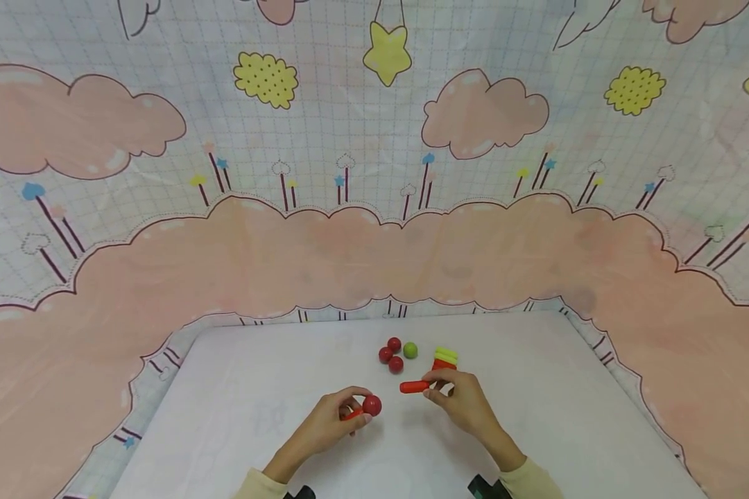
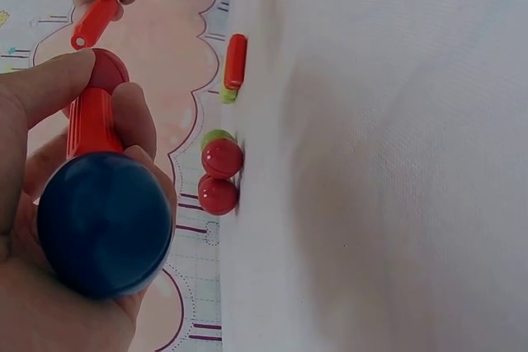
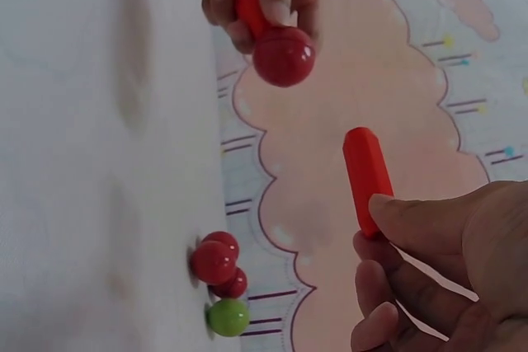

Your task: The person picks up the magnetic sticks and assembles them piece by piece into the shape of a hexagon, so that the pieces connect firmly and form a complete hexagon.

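Observation:
My left hand holds a joined piece above the white table. It has a red ball at one end, an orange-red rod in the middle and a blue ball at the other end. The head view hides the blue ball behind the fingers. To the right, my right hand pinches another orange-red rod near one end between thumb and fingertip. The rod's free end points toward the red ball, with a gap between them. A small hole shows in its end in the left wrist view.
Beyond the hands, three loose red balls and a green ball lie clustered on the white table. Right of them, yellow-green rods and orange-red rods lie together, partly behind my right hand. A patterned cloth rises behind.

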Available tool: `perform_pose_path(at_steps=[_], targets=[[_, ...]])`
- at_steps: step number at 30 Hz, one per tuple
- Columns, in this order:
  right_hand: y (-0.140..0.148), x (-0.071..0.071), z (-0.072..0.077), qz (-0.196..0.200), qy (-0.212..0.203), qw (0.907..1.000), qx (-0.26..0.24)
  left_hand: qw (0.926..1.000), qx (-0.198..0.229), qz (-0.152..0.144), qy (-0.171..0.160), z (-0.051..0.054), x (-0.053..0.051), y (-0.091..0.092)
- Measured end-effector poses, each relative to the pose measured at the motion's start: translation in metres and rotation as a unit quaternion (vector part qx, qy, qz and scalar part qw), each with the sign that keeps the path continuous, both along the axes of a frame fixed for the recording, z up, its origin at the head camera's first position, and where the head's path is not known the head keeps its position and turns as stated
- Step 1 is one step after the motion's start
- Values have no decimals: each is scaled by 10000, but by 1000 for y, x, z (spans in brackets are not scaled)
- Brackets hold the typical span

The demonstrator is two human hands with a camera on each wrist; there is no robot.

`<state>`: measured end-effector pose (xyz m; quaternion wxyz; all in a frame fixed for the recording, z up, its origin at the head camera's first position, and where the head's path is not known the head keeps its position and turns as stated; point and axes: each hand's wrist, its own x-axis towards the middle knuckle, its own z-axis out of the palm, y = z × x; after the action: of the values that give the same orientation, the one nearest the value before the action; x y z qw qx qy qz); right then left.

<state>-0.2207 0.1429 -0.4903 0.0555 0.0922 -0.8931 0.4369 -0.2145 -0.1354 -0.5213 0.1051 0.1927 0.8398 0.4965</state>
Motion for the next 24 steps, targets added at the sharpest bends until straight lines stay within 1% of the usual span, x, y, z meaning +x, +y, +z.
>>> perform_pose_path(at_steps=[6, 11, 19, 24], targets=[[-4, 2, 4, 310, 52, 9992, 230, 10000, -63, -67, 18, 1, 1, 2], [-7, 3, 5, 502, 117, 9980, 365, 9997, -148, -161, 121, 3, 0, 3], [-9, 5, 4, 646, 120, 9971, 389, 9993, -239, -287, 77, 4, 1, 4], [-12, 6, 3, 809, 184, 9959, 348, 9990, -254, -356, 116, 5, 2, 6]])
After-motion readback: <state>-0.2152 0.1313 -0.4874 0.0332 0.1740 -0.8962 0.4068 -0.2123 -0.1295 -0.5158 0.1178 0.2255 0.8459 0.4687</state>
